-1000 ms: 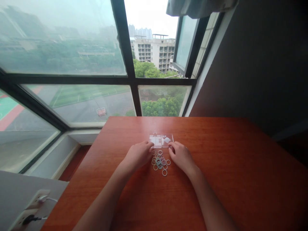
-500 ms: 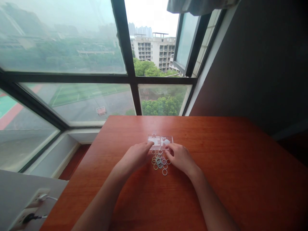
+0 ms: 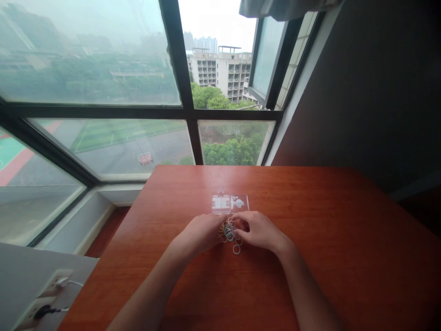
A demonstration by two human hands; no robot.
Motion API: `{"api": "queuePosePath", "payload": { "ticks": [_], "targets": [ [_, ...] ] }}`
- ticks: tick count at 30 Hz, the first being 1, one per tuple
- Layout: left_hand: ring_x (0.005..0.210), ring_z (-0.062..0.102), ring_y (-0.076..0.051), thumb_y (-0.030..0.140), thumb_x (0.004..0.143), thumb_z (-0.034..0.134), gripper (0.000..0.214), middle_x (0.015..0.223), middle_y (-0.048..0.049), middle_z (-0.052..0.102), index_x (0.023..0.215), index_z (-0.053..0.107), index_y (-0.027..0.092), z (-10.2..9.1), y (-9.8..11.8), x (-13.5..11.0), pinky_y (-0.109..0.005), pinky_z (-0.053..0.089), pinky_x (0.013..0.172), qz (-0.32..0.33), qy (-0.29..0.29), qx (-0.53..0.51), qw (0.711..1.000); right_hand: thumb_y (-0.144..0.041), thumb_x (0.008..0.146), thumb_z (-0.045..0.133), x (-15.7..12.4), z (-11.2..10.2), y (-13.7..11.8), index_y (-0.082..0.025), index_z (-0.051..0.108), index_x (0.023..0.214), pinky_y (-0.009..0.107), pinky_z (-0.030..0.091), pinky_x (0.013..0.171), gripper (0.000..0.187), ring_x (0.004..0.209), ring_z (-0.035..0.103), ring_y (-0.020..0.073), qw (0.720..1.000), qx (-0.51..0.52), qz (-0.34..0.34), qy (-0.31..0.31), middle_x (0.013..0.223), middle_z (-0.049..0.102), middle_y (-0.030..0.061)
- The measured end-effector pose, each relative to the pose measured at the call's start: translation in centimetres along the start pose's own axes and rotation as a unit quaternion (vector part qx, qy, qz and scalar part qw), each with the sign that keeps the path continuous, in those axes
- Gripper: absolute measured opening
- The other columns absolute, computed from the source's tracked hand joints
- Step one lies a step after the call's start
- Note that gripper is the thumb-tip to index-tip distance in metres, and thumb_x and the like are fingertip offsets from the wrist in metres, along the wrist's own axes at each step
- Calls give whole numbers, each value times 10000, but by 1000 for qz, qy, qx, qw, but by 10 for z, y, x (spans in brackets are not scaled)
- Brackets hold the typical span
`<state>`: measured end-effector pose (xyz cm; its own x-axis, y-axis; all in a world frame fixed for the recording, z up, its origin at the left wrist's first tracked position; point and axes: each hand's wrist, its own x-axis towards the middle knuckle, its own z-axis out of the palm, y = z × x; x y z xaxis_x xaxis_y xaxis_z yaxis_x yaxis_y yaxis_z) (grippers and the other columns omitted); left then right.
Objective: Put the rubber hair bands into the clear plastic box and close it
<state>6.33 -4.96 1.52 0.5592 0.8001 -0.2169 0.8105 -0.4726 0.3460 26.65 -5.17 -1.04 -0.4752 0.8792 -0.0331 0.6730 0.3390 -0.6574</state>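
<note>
Several small pastel rings, which look like hair ties (image 3: 228,233), lie in a loose pile on the brown wooden table (image 3: 220,285). My left hand (image 3: 205,231) rests at the pile's left side, fingers stretched toward the rings and partly covering them. From the right, my right hand (image 3: 258,229) reaches in with curved fingers, thumb and forefinger apart at the rings' edge. No ring shows lifted in either hand. A single pale ring (image 3: 236,249) sits a little nearer to me. Just beyond both hands is a clear plastic box (image 3: 221,204), its transparent lid laid open to the right.
A large dark-framed window (image 3: 189,112) stands past the table's far edge, with one pane swung outward. On the right is a dark wall (image 3: 361,92). Wall sockets (image 3: 44,299) with plugged-in cables are at the lower left.
Both hands have moved back from the plastic box toward me, onto the sides of the ring pile. The rings are now gathered closer together, and the box is uncovered.
</note>
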Motion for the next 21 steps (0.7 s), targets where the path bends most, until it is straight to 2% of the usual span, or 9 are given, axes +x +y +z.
{"api": "queuePosePath", "payload": {
  "ticks": [4, 7, 10, 14, 18, 21],
  "targets": [
    [812, 679, -254, 327, 819, 600, 205, 936, -44, 721, 1010, 593, 253, 0, 2, 1, -263, 438, 624, 10, 2, -3, 1000, -227, 666, 716, -6, -9, 4, -236, 666, 903, 198, 311, 549, 243, 615, 516, 102, 1000, 1, 10, -27, 697, 604, -62],
    [840, 678, -251, 299, 840, 575, 182, 951, -44, 721, 1015, 604, 260, 1, 1, 2, -264, 447, 652, 11, 11, -1, 1000, -209, 638, 732, -8, -10, 5, -230, 641, 832, 194, 288, 536, 216, 617, 501, 93, 999, -1, 6, -40, 700, 595, -76],
    [856, 674, -244, 302, 853, 561, 177, 960, -51, 717, 1017, 612, 258, 3, -1, 4, -263, 453, 675, 10, 17, 2, 1000, -191, 683, 706, -5, -7, 4, -225, 637, 809, 198, 293, 558, 147, 629, 504, 98, 999, -14, 5, -29, 691, 593, -67],
    [764, 661, -218, 286, 869, 516, 138, 907, -76, 709, 927, 617, 212, -1, -4, 4, -257, 442, 638, -23, 7, 32, 999, -189, 748, 671, 0, -2, 3, -222, 654, 821, 204, 330, 609, 82, 670, 528, 113, 1000, -21, 0, 1, 720, 611, -42],
    [741, 653, -199, 273, 867, 504, 153, 900, -75, 705, 958, 612, 213, -8, -5, 2, -246, 424, 616, -27, -2, 29, 999, -196, 797, 640, 3, 0, 6, -232, 670, 920, 208, 363, 638, 131, 695, 549, 116, 999, 2, -20, 33, 768, 636, -29],
    [730, 648, -193, 250, 857, 510, 144, 880, -67, 700, 950, 615, 217, -8, -6, 1, -249, 415, 614, -27, 6, 25, 999, -210, 812, 623, 2, -2, 13, -217, 680, 936, 220, 378, 643, 136, 688, 555, 123, 998, -2, 5, 55, 780, 648, -12]
  ]
}}
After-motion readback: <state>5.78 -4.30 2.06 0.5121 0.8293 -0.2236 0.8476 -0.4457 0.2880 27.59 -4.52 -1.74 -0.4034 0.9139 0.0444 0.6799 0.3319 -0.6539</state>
